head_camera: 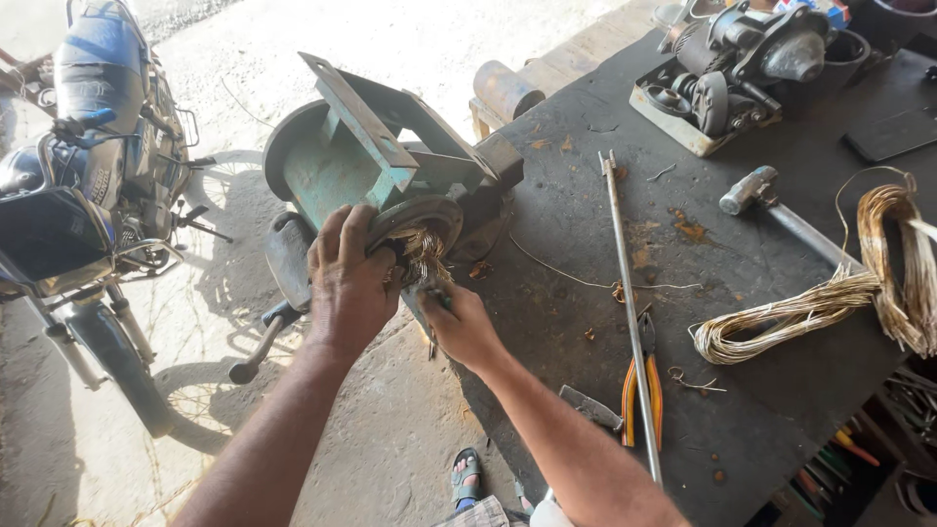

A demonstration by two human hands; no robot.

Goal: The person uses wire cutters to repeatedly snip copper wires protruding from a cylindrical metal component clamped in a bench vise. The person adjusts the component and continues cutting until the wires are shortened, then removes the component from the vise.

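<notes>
Item: round metal part with copper wire, gripped in the green vise at the bench corner.

Your left hand (349, 278) is wrapped over the round metal part (422, 222), fingers closed on its rim, seemingly to steady it. The part sits in the green vise (363, 156), which holds it level so both hands stay free. Your right hand (459, 322), just below the vise, is closed on a small tool whose tip enters the frayed copper wire (424, 256) sticking out of the part; the tool is mostly hidden. On the dark workbench (761, 390), right of the vise and within reach: a long steel rod (628, 303), orange-handled pliers (644, 385), a hammer (771, 205) and a coil of pulled wire (830, 303). Far right of the vise, a tray holds a motor (727, 63). Left of the vise, off the bench, a motorcycle (83, 185) stands.
</notes>
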